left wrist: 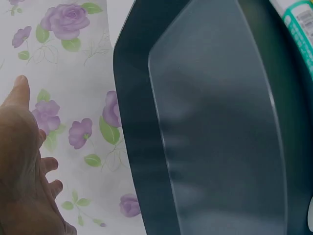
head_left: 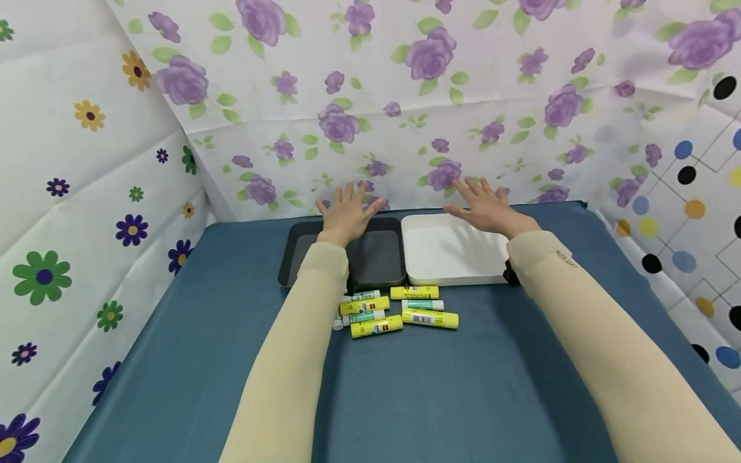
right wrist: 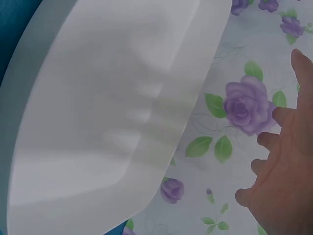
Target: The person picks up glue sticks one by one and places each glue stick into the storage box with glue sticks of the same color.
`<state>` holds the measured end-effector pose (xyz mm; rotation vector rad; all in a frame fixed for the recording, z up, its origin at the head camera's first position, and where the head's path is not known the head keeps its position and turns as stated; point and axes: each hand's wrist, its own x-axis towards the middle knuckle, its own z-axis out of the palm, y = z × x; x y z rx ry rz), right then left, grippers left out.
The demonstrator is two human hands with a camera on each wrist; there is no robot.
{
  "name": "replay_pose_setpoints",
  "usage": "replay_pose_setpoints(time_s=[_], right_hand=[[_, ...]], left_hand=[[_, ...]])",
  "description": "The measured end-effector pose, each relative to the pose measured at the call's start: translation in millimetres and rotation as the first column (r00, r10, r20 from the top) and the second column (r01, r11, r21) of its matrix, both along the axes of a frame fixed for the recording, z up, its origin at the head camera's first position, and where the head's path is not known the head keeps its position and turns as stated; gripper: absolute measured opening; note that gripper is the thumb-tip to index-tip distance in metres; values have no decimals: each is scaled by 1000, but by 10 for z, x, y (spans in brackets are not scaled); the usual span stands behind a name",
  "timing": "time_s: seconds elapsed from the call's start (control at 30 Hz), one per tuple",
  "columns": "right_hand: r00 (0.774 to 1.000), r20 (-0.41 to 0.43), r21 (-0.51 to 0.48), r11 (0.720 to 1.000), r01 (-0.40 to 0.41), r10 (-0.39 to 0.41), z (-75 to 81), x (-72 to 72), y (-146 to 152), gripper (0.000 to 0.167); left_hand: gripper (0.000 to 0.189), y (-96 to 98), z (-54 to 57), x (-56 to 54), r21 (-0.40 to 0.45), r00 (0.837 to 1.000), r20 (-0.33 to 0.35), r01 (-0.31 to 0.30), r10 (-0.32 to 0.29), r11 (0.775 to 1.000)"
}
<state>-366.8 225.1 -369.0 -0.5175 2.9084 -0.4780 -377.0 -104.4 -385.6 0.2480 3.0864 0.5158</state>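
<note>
My left hand [head_left: 345, 222] is held over the black tray [head_left: 379, 257] with fingers spread and nothing in it. Over the white tray [head_left: 442, 251] my right hand [head_left: 483, 207] is spread in the same way, also holding nothing. The two trays stand side by side at the back of the table. In front of them lie several yellow glue sticks [head_left: 429, 318] and several white-and-green glue sticks [head_left: 422, 305], some overlapping in a loose group. My left sleeve hides part of that group. Both wrist views show the trays' bare insides, the black one [left wrist: 220, 127] and the white one [right wrist: 98, 107].
A blue cloth [head_left: 440, 392] covers the table. Behind the trays hangs a curtain with purple flowers [head_left: 336, 122]. Patterned sheets hang at the left [head_left: 98, 193] and at the right [head_left: 689, 238].
</note>
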Motion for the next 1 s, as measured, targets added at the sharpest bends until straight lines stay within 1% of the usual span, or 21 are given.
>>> replay_pose_setpoints(time_s=[0.17, 0.33, 0.43, 0.53, 0.6, 0.7, 0.77, 0.83, 1.0], right_hand=[[1000, 3, -13, 1000, -16, 16, 35, 36, 80, 87], [998, -16, -42, 997, -61, 61, -18, 45, 196, 88], [997, -24, -58, 995, -79, 78, -28, 62, 282, 90], [997, -34, -61, 995, -74, 72, -8, 91, 341, 91], [997, -40, -74, 994, -75, 72, -1, 95, 365, 89], [995, -52, -63, 994, -85, 82, -19, 118, 395, 85], [994, -46, -63, 993, -97, 94, -42, 141, 420, 82], [993, -42, -64, 992, -109, 106, -69, 158, 451, 81], [992, -46, -84, 989, -122, 118, -99, 173, 538, 79]], left_hand=[[82, -35, -11, 26, 25, 1000, 2, 21, -21, 999], [84, -76, -7, 83, 22, 999, 16, 27, -27, 999], [84, -67, 42, 140, 25, 999, 3, 42, -42, 999], [86, -67, 75, 142, 18, 998, 0, 60, -60, 998], [83, -68, 113, 180, 15, 997, -13, 70, -69, 997], [81, -81, 114, 196, -10, 996, -16, 88, -88, 996], [78, -87, 119, 237, -23, 995, -18, 101, -101, 995], [79, -93, 98, 244, -34, 994, -12, 110, -110, 993], [79, -78, 104, 296, -13, 991, -32, 131, -132, 991]])
